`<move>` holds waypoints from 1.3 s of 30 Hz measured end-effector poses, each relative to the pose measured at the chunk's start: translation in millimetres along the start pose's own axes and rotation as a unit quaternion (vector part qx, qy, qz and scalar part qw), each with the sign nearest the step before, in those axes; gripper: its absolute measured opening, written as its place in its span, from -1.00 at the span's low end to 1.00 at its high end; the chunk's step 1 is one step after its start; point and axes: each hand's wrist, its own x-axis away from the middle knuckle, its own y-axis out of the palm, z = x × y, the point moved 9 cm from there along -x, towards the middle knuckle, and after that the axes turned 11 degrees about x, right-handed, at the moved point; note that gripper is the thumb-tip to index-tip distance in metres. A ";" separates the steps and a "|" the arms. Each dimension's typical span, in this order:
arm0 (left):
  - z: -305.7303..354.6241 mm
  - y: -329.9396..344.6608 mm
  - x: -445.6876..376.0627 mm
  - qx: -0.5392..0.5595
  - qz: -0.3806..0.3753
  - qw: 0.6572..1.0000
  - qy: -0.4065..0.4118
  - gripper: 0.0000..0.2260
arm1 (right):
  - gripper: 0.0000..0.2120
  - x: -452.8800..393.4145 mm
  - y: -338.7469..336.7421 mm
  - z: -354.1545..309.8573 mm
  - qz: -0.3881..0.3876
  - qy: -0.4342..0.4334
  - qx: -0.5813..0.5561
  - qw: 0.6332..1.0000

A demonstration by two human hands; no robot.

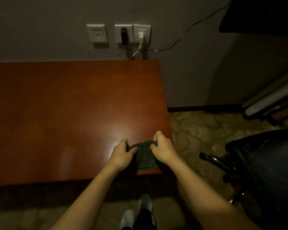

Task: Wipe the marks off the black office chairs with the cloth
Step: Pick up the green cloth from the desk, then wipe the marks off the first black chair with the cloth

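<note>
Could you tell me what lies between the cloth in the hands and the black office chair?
In the head view, only the desk's corner and patterned carpet separate the cloth from the chair.

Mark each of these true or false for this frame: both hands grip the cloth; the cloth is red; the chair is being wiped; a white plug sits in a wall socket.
1. Both the left hand and the right hand grip the cloth: true.
2. The cloth is red: false, it is dark green.
3. The black office chair is being wiped: false, it stands untouched to the right, and the cloth is over the wooden desk.
4. A white plug sits in a wall socket: true.
</note>
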 end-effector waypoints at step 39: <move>260.9 231.9 295.4 0.113 -0.286 0.879 0.364 -0.74 | -0.91 373.5 -219.9 245.2 0.457 0.130 -0.222 0.852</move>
